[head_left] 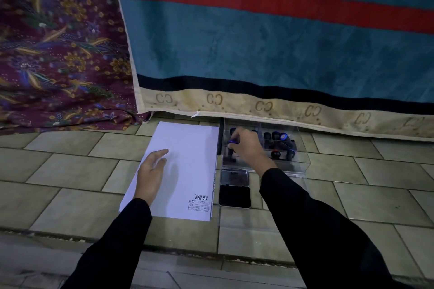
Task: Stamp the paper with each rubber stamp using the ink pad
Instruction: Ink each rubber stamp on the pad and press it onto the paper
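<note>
Gripping stamp (231,148) w/ right hand (249,148) fingers in clear box (300,162); left hand (152,169) flat, fingers apart, on paper (187,171).

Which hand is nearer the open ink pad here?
The right. The right hand grips a stamp in the clear box just beyond the ink pad. The left hand rests flat on the paper, further off to the pad's left.

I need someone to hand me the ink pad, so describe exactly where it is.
Start at the white paper on the tiled floor; just off its right edge, near the AIR MAIL print, lies the ink pad. It is a flat open tin with a black pad, unlike the knobbed stamps in the clear box beyond.
</note>
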`<state>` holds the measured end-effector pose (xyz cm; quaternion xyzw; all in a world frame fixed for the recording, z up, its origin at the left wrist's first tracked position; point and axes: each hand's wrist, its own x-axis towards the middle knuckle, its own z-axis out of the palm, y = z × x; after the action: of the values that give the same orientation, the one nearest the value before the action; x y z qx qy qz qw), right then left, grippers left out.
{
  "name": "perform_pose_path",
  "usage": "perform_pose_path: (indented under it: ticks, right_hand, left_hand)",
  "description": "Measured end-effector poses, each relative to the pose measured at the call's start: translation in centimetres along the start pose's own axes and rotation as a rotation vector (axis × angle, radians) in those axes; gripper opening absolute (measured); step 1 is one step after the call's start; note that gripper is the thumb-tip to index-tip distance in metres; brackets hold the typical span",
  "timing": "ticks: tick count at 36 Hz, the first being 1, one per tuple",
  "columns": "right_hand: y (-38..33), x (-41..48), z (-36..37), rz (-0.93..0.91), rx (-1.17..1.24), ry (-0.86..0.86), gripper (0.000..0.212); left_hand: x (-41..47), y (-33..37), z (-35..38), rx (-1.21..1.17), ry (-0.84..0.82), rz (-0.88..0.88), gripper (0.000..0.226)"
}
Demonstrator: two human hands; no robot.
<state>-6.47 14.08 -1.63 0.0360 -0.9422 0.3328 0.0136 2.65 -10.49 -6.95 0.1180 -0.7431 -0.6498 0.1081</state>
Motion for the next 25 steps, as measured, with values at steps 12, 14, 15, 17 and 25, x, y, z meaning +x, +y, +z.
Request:
perform_pose_path:
  ticks: [12,14,15,17,25]
  right_hand:
    - [-0.1,-9.4,-3.0,-0.199,0.156,0.067,0.029]
    - [0.3,-11.0,-2.6,-0.243,0.099,0.045,0.03]
    - [0.5,-11.6,-2.4,-0.262,0.081,0.035,0.03]
    - [0.9,-12.5,-2.2,-0.287,0.079,0.014,0.03]
    - [1.1,-13.5,-2.0,-0.321,0.065,-0.001,0.029]
  left_hand:
    - [-3.5,0.1,4.9,0.643,-0.477,0.52,0.069]
    - [-3.7,-0.3,5.8,0.723,-0.522,0.569,0.089]
    - [-3.8,-0.5,6.2,0.75,-0.529,0.591,0.094]
    - [-3.9,-0.8,6.6,0.785,-0.524,0.618,0.099]
    - [-4.1,-1.4,6.9,0.823,-0.464,0.624,0.083]
